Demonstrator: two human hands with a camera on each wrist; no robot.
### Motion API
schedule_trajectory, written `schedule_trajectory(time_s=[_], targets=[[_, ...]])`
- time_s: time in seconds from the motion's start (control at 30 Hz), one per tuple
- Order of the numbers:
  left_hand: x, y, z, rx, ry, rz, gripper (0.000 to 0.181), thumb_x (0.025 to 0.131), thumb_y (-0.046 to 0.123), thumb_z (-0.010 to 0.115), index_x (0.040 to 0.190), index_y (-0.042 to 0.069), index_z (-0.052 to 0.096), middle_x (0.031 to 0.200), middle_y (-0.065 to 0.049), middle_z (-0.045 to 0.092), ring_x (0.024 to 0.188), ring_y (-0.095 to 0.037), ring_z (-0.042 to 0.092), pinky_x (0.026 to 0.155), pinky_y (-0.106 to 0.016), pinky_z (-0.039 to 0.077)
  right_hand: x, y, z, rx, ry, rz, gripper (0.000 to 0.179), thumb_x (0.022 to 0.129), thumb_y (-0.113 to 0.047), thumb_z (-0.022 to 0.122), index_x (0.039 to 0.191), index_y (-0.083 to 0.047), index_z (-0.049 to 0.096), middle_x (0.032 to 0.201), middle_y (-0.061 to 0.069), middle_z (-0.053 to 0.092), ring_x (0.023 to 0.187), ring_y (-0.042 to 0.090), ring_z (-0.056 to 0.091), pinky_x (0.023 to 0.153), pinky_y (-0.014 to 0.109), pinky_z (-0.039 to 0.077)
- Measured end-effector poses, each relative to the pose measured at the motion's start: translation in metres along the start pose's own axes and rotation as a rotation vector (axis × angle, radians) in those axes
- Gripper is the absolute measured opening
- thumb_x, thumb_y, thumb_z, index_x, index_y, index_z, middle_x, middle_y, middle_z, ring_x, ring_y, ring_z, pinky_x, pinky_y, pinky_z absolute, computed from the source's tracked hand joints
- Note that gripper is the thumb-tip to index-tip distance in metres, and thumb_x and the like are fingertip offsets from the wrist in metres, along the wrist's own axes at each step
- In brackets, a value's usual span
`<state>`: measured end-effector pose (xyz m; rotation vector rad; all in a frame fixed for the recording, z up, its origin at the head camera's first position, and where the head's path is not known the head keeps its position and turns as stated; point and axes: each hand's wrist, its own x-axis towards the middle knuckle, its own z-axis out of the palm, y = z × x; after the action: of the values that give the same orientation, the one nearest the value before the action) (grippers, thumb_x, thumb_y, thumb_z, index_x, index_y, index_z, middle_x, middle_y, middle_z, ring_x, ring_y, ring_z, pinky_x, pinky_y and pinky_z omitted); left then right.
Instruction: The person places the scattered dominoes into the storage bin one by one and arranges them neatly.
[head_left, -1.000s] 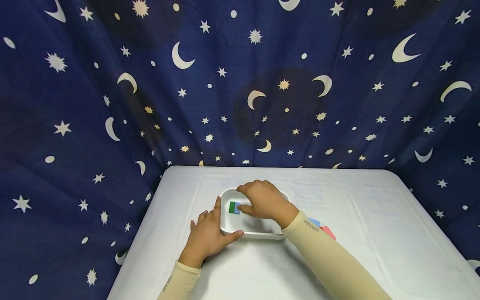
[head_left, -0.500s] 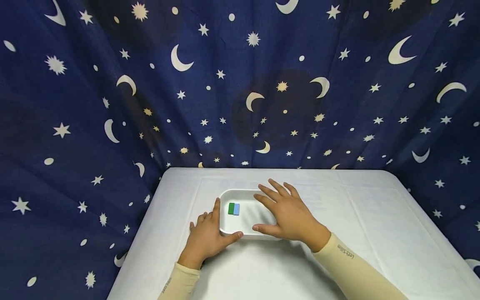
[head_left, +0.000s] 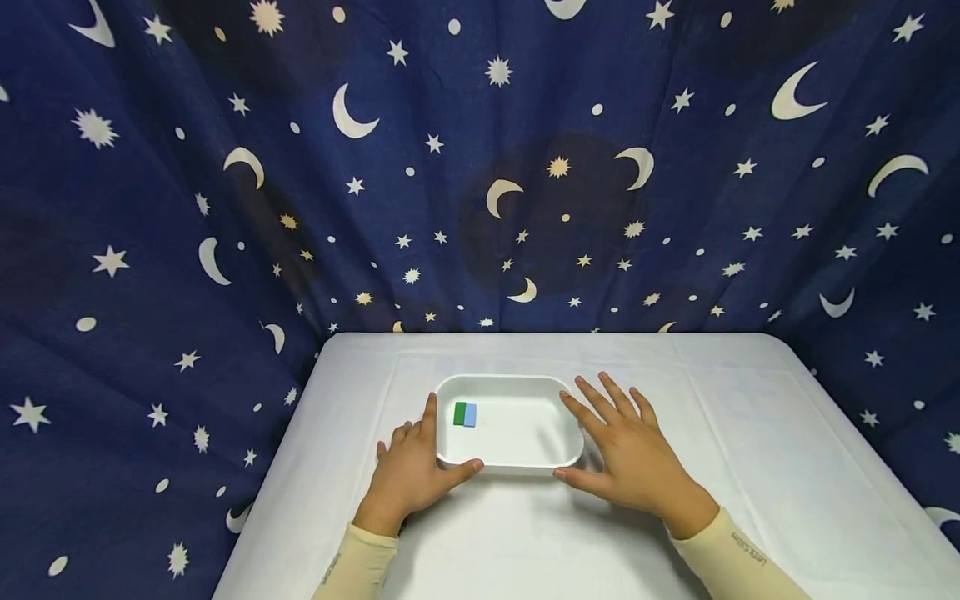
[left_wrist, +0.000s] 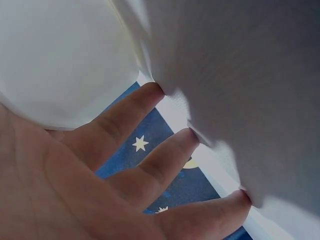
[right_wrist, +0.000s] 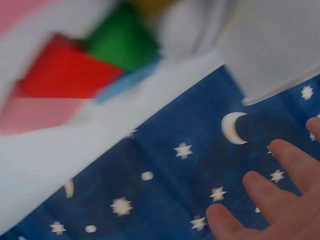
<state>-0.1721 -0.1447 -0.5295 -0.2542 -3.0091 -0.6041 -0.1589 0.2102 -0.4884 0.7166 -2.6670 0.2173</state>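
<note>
White tray; green block touching light-blue block inside, left end.

From above the table, the head view looks forward and down on the left hand and right hand, farther off than the 2 wrist views. Those face past the fingers from close in, turned roughly upside down. All 3 share the tray and curtain.

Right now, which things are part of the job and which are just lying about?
Likely the job:
tray
left hand, at the tray
right hand, by its other end
green block, in the tray
blue block, beside it

Just about:
red piece, outside the tray, maybe for later
table
curtain
</note>
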Motion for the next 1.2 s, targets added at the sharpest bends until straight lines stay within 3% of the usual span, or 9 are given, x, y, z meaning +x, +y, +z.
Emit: schedule_trajectory(time_s=[0.2, 0.4, 0.83, 1.2], targets=[[0.001, 0.0, -0.001, 0.004, 0.009, 0.007, 0.136, 0.073, 0.094, 0.063, 0.172, 0.017, 0.011, 0.152, -0.01, 0.058, 0.138, -0.044, 0.049, 0.1, -0.086, 0.031, -0.023, 0.014, 0.006, 0.013, -0.006, 0.101, 0.112, 0.077, -0.091, 0.062, 0.166, -0.027, 0.038, 0.172, 0.003, 0.029, 0.159, 0.038, 0.018, 0.113, 0.075, 0.019], [0.0, -0.001, -0.003, 0.008, 0.021, 0.013, 0.137, 0.072, 0.096, 0.061, 0.171, 0.015, 0.012, 0.153, -0.009, 0.057, 0.135, -0.042, 0.051, 0.099, -0.086, 0.032, -0.035, 0.02, 0.01, 0.013, -0.005, 0.14, 0.118, 0.076, -0.091, 0.064, 0.168, -0.026, 0.031, 0.172, 0.005, 0.029, 0.158, 0.04, 0.02, 0.112, 0.076, 0.019], [0.0, 0.001, -0.002, 0.002, 0.021, 0.015, 0.136, 0.072, 0.097, 0.06, 0.171, 0.016, 0.013, 0.15, -0.01, 0.059, 0.133, -0.042, 0.052, 0.098, -0.086, 0.032, -0.047, 0.027, 0.009, 0.0, -0.028, 0.181, 0.116, 0.074, -0.081, 0.077, 0.167, -0.026, 0.034, 0.169, 0.007, 0.037, 0.153, 0.048, 0.027, 0.107, 0.081, 0.02], [-0.001, 0.001, 0.001, 0.002, 0.021, 0.015, 0.138, 0.071, 0.101, 0.053, 0.171, 0.017, 0.012, 0.149, -0.011, 0.059, 0.133, -0.041, 0.052, 0.098, -0.086, 0.032, -0.05, 0.027, 0.006, -0.004, -0.125, 0.254, 0.113, 0.073, -0.077, 0.081, 0.164, -0.022, 0.043, 0.162, 0.013, 0.046, 0.149, 0.054, 0.03, 0.104, 0.084, 0.019]])
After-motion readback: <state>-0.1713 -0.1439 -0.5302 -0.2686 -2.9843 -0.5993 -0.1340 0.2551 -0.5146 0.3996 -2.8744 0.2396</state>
